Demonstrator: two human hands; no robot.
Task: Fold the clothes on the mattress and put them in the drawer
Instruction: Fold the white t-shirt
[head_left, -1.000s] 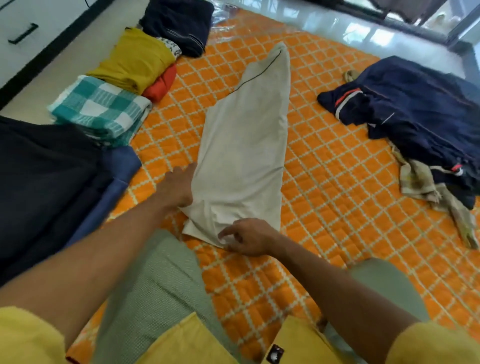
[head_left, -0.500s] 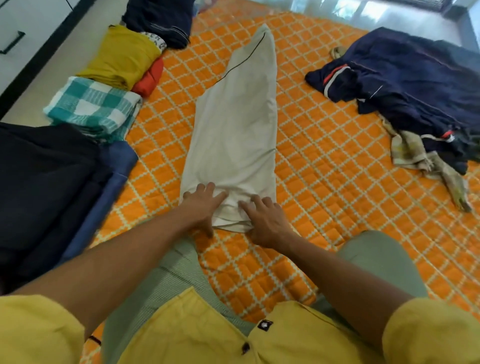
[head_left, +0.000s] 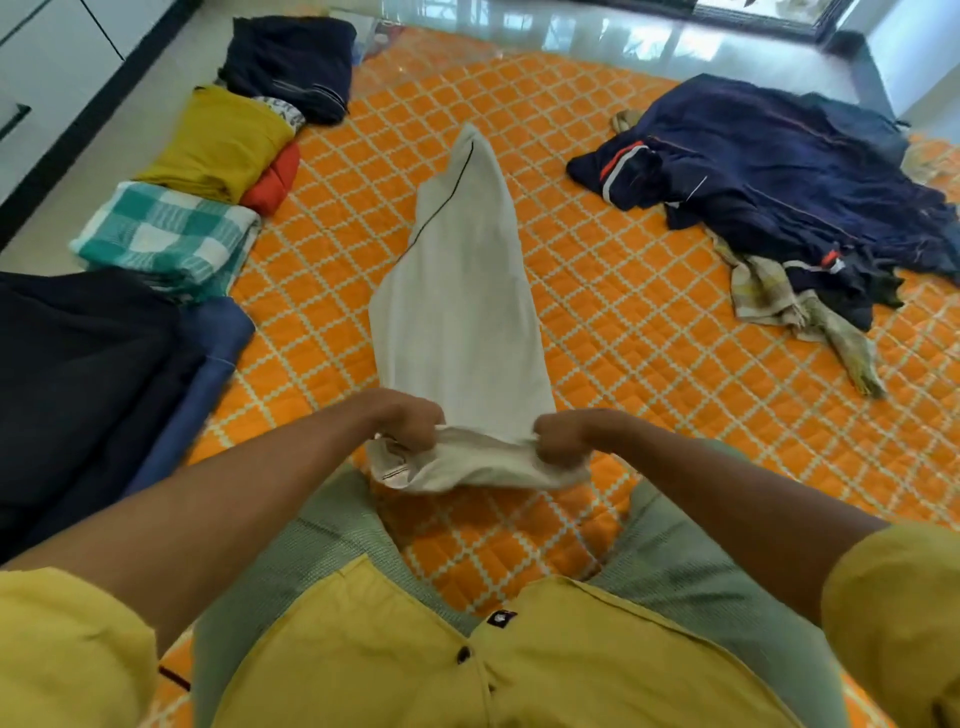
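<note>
Nearest to you are your yellow shirt (head_left: 395, 654) and green-clad knees (head_left: 696, 561), planted on the orange quilted mattress (head_left: 623, 322). Just ahead of them, your left hand (head_left: 402, 418) curls around the near left corner of the white garment (head_left: 460, 291), and your right hand (head_left: 569, 439) pinches the near right corner in a closed fist. Between the two hands the near edge is lifted off the mattress and sags in a loose fold, with a label showing under the left hand. Beyond your hands the garment lies flat on the mattress, narrowing to a point away from you, with a thin dark line along its left edge.

At your left, a black cloth (head_left: 78, 384) lies over a blue one (head_left: 208, 364). Farther along that side sit a folded teal checked cloth (head_left: 166, 234), a mustard garment (head_left: 218, 140) over a red piece (head_left: 272, 179), and a dark navy bundle (head_left: 291, 62). Across on the right, an unfolded navy pile (head_left: 769, 176) rests on the mattress with a pale checked cloth (head_left: 779, 296) beside it. A white cabinet (head_left: 47, 67) stands at the far left.
</note>
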